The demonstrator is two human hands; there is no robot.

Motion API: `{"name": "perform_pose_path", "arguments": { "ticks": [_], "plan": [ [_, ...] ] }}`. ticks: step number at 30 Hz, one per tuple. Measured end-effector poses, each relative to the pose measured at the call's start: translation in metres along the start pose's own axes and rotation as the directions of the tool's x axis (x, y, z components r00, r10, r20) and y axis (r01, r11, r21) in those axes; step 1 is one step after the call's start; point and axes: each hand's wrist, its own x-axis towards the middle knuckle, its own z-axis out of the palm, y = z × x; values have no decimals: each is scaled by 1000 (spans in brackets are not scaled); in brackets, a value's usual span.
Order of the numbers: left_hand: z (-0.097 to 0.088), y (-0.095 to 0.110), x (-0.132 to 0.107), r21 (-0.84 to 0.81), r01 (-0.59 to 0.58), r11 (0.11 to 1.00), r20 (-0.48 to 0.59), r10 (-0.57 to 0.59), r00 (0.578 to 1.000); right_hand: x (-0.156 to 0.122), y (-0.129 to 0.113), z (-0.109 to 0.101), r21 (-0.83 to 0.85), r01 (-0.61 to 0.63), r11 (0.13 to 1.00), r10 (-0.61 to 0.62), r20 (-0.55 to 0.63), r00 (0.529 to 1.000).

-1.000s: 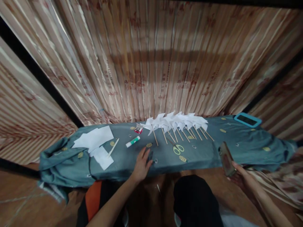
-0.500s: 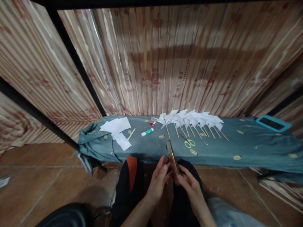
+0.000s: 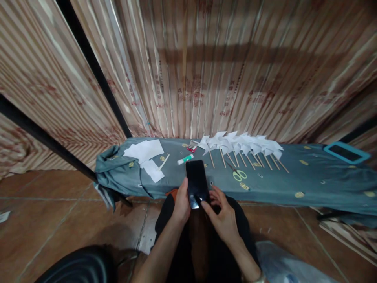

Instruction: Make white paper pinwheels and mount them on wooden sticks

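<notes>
A smartphone [image 3: 196,179] with a dark screen faces me above my lap, at the near edge of the cloth-covered table. My left hand [image 3: 182,202] is closed around its left side. My right hand [image 3: 222,214] has its fingers apart, with the thumb or a finger at the lower right of the screen. Beyond the phone lie a glue stick [image 3: 185,159] and scissors [image 3: 239,175] with yellow-green handles. A row of white paper pinwheels [image 3: 241,143] on wooden sticks lies along the back of the table.
White paper sheets [image 3: 144,151] and a thin pale stick [image 3: 164,161] lie at the left of the table [image 3: 277,188]. A small red packet [image 3: 192,149] is near the glue stick. A blue-framed tablet [image 3: 346,152] rests far right. A black stool [image 3: 79,267] stands lower left.
The phone has turned from edge-on to screen facing me, moving up and left. My left hand has taken hold of its left side; my right hand has moved from gripping its edge to the screen's lower right.
</notes>
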Motion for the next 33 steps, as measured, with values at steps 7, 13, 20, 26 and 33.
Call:
{"name": "perform_pose_path", "arguments": {
  "ticks": [7,13,20,26,33],
  "plan": [
    [2,-14,40,-35,94,995,-92,-97,991,60,22,-4,390,-349,852,273,237,932],
    [-6,-21,37,15,172,985,-155,-168,974,48,37,2,484,-531,696,306,470,828],
    [-8,-23,42,-5,177,984,-169,-175,970,52,37,-1,415,-550,724,262,572,777],
    [-4,-27,50,-18,149,989,-159,-150,976,54,35,6,351,-559,751,292,583,758],
    [-7,-32,57,9,111,994,-104,-109,989,56,40,11,369,-475,799,252,513,821]
  ]
}}
